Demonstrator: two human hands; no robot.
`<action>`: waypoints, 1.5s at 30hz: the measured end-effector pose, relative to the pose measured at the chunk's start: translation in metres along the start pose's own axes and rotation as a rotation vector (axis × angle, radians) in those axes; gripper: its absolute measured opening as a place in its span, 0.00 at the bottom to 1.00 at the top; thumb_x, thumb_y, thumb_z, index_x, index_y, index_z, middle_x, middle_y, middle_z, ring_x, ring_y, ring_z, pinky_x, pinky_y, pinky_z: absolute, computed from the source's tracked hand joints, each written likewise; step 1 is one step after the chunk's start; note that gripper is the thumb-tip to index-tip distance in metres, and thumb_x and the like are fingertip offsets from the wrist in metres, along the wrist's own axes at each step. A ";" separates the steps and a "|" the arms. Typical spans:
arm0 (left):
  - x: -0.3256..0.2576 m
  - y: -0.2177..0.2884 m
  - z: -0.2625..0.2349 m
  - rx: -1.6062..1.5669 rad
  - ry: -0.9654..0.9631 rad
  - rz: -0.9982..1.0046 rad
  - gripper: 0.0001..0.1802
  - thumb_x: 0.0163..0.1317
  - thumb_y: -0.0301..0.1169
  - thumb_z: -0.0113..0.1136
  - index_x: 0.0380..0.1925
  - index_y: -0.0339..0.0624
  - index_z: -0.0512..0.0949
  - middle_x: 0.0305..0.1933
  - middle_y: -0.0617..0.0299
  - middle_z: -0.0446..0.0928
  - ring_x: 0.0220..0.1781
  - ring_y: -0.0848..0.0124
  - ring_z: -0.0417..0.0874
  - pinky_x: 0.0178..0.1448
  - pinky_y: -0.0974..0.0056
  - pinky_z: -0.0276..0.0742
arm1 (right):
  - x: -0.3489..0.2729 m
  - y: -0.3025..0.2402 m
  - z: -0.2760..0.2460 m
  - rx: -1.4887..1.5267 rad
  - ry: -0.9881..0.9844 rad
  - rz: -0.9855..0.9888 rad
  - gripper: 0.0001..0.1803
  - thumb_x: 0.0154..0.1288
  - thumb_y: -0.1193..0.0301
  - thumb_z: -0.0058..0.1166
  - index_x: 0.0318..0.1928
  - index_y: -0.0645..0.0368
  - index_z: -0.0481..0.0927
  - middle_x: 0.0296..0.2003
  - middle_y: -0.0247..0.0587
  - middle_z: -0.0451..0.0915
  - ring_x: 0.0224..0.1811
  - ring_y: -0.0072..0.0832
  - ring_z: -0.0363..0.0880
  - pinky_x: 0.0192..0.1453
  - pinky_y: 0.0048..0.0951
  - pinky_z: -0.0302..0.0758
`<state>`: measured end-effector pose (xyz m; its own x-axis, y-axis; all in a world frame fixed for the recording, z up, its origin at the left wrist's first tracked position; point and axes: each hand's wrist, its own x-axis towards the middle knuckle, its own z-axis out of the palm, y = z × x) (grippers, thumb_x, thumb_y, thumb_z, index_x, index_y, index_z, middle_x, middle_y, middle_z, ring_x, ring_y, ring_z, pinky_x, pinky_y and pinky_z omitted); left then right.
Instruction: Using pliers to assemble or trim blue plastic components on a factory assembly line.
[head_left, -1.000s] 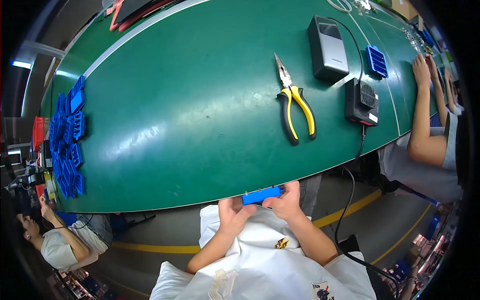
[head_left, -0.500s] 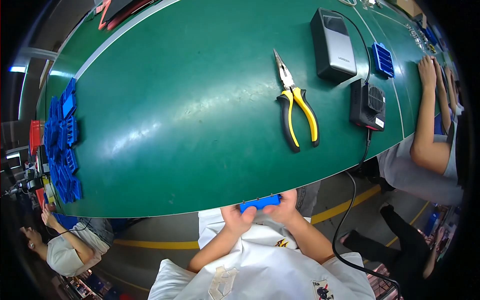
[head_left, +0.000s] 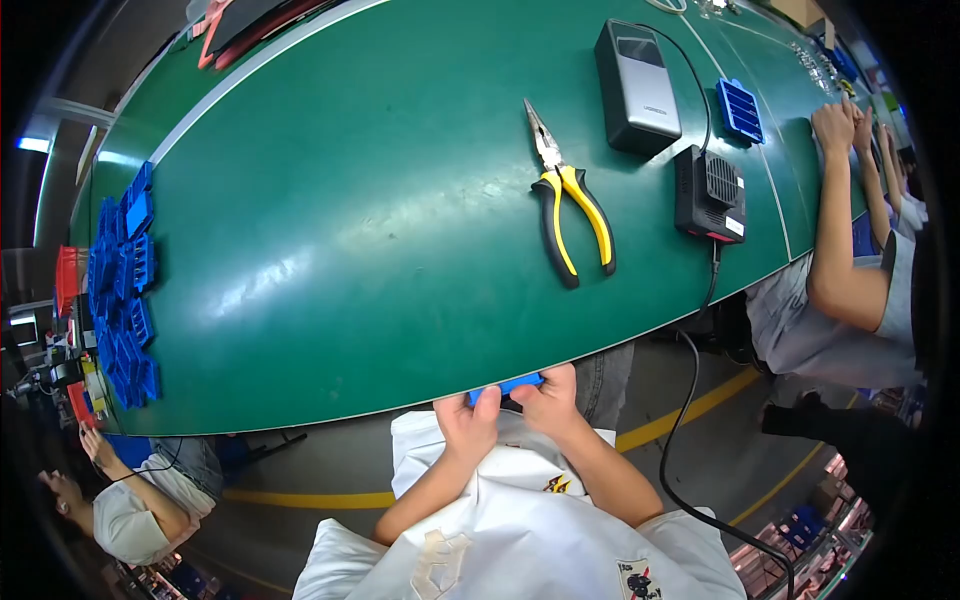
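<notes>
A small blue plastic part [head_left: 508,387] is held between my two hands at the near edge of the green table [head_left: 380,310]. My left hand [head_left: 470,418] grips its left end, with the thumb along the near side. On the right end, my right hand [head_left: 549,402] has closed round it, its thumb also on the near side. Most of the part is hidden by the fingers and thumbs. Beyond my hands lie needle-nose pliers [head_left: 567,205] with yellow and black handles, their jaws pointing away from me.
Several blue plastic trays [head_left: 125,280] are heaped at the left edge. To the right stand a grey power bank [head_left: 642,95], a black cabled device [head_left: 712,198] and a blue compartment tray [head_left: 740,110]. A black cable [head_left: 675,425] hangs beside me. People sit at both sides.
Both hands have shifted slightly left and away from me with the blue part, which shows less now. My thumbs cover more of it. The view has turned a little.
</notes>
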<state>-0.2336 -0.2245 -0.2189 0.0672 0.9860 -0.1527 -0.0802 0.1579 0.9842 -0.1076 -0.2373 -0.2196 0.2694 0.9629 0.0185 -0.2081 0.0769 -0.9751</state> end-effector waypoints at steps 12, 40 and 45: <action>-0.007 -0.004 -0.025 -0.105 -0.330 -0.040 0.40 0.59 0.60 0.57 0.52 0.31 0.72 0.49 0.58 0.77 0.49 0.71 0.77 0.52 0.67 0.72 | -0.001 -0.043 -0.002 -0.018 -0.201 0.097 0.14 0.63 0.69 0.59 0.45 0.66 0.78 0.39 0.41 0.82 0.38 0.27 0.79 0.44 0.25 0.74; -0.006 0.022 -0.010 -0.056 -0.273 0.080 0.30 0.69 0.52 0.49 0.52 0.32 0.72 0.47 0.55 0.77 0.48 0.67 0.77 0.51 0.63 0.72 | 0.005 -0.053 -0.004 -0.200 -0.185 0.112 0.17 0.60 0.65 0.62 0.44 0.65 0.78 0.27 0.41 0.78 0.27 0.31 0.75 0.33 0.29 0.69; -0.013 0.028 -0.008 -0.054 -0.249 0.006 0.30 0.68 0.52 0.49 0.52 0.32 0.72 0.46 0.55 0.77 0.46 0.68 0.77 0.49 0.63 0.72 | 0.003 -0.055 0.000 -0.197 -0.154 0.172 0.20 0.63 0.59 0.58 0.43 0.65 0.78 0.28 0.38 0.77 0.28 0.27 0.73 0.33 0.27 0.68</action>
<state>-0.2444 -0.2322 -0.1899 0.3086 0.9444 -0.1134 -0.1335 0.1610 0.9779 -0.0958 -0.2388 -0.1663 0.0973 0.9865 -0.1318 -0.0473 -0.1277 -0.9907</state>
